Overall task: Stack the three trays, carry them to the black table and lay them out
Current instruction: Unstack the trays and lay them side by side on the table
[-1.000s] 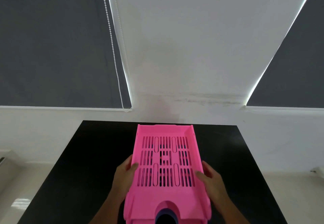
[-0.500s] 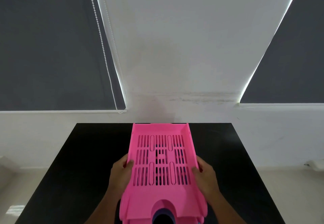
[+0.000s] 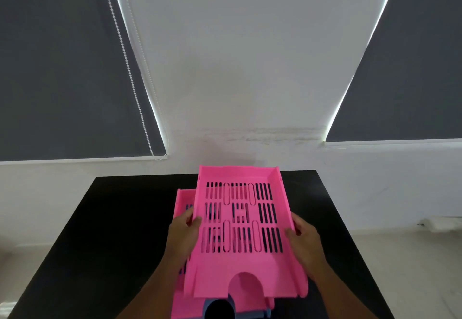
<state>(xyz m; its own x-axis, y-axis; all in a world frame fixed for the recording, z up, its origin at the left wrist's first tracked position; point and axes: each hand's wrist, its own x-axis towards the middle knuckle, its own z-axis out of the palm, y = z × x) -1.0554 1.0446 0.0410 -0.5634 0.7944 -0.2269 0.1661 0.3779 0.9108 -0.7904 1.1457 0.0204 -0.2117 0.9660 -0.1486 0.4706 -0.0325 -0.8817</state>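
Note:
I hold the top pink tray [image 3: 240,268] by its two long sides, lifted and shifted to the right off the stack. My left hand [image 3: 183,236] grips its left wall and my right hand [image 3: 303,240] grips its right wall. Beneath it a second pink tray [image 3: 183,200] shows at the left, lying on the black table [image 3: 120,231]. A blue tray [image 3: 250,315] peeks out at the bottom of the stack, mostly hidden.
The black table stands against a white wall [image 3: 237,68] between two dark window blinds [image 3: 62,68]. A bead chain [image 3: 125,61] hangs by the left blind. Pale floor [image 3: 400,256] lies to the table's right.
The stack came down on the table. The top pink tray has risen and slid right, which uncovers the second pink tray at the left.

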